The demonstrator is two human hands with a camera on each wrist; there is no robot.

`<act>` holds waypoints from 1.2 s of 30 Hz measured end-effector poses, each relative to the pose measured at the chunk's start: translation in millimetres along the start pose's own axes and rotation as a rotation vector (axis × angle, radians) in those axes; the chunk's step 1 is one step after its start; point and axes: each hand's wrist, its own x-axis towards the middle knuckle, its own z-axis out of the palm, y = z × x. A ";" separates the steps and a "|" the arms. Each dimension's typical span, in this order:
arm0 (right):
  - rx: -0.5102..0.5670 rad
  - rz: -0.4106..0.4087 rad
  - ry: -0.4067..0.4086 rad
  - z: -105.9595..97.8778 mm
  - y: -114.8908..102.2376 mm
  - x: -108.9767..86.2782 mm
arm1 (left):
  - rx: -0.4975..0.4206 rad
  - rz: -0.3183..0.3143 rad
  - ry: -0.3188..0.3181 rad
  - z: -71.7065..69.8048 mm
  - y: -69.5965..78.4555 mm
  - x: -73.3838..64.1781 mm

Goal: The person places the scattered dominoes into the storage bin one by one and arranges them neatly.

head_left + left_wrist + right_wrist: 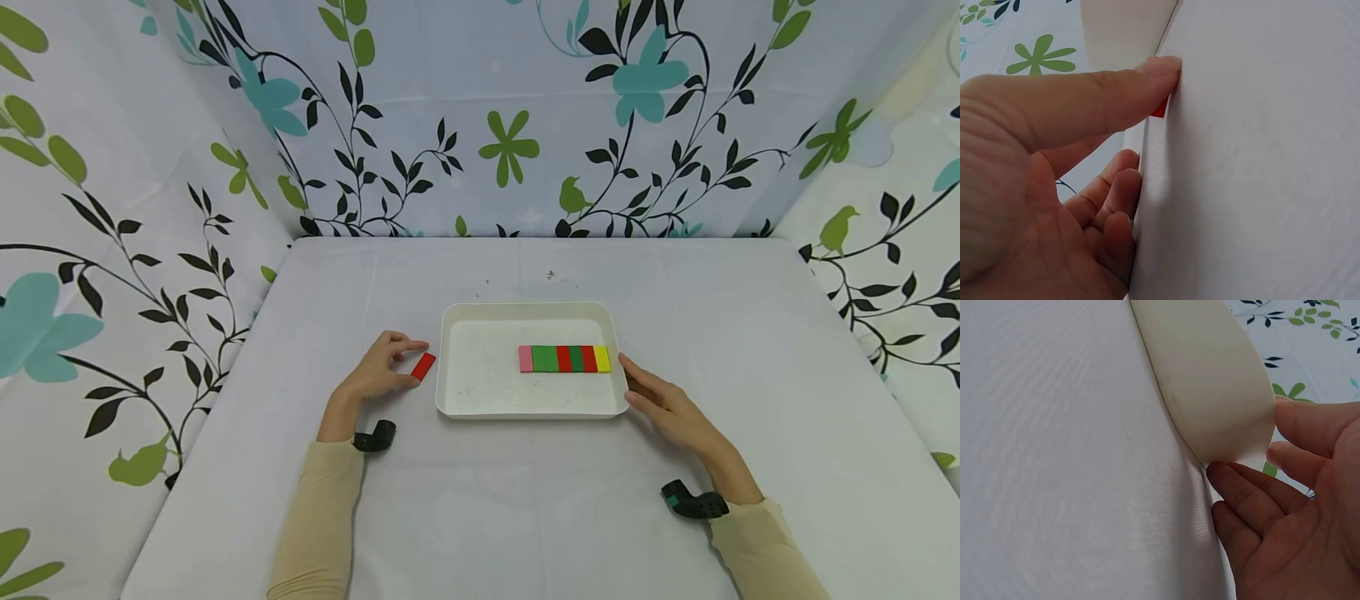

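My left hand is just left of the white tray, with a small flat red tile pinched by its ends between thumb and forefinger. In the left wrist view the thumb covers most of the red tile, low over the cloth; the other fingers curl loosely beneath. On the tray lies a row of coloured tiles, edge to edge: pink, green, red, green, red and yellow. At the tray's right end, my right hand rests its fingertips against the outer wall, the fingers fairly straight.
A white cloth covers the table. Patterned curtains with leaves and flowers stand behind and at both sides. Some dark specks show on the cloth beyond the tray. A black wrist device sits at each sleeve.
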 end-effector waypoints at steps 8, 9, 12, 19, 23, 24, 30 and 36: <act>0.009 0.014 -0.006 0.4 -3.1 -0.6 | -0.003 -0.014 0.015 1.5 1.2 -0.8; 0.009 0.016 -0.006 0.5 -3.4 -0.6 | 0.000 -0.016 0.017 1.8 0.7 -0.7; 0.011 0.019 -0.007 0.7 -3.7 -0.7 | 0.002 -0.024 0.020 2.1 -0.9 -0.2; 0.015 0.001 -0.007 0.8 -2.2 -0.5 | -0.008 -0.061 0.037 1.2 -0.5 -0.8; 0.007 0.005 -0.006 0.4 -2.0 -0.5 | -0.016 -0.058 0.053 -0.4 -0.4 -1.3; 0.002 0.010 -0.006 0.4 -2.1 -0.6 | -0.018 -0.055 0.059 -0.9 -0.5 -1.5; -0.023 0.029 -0.005 0.1 -3.0 -0.8 | -0.066 -0.068 0.095 -2.4 -0.5 -1.6; -0.022 0.018 -0.003 -0.3 -2.9 -0.5 | -0.108 -0.112 0.139 -2.2 -2.3 -0.7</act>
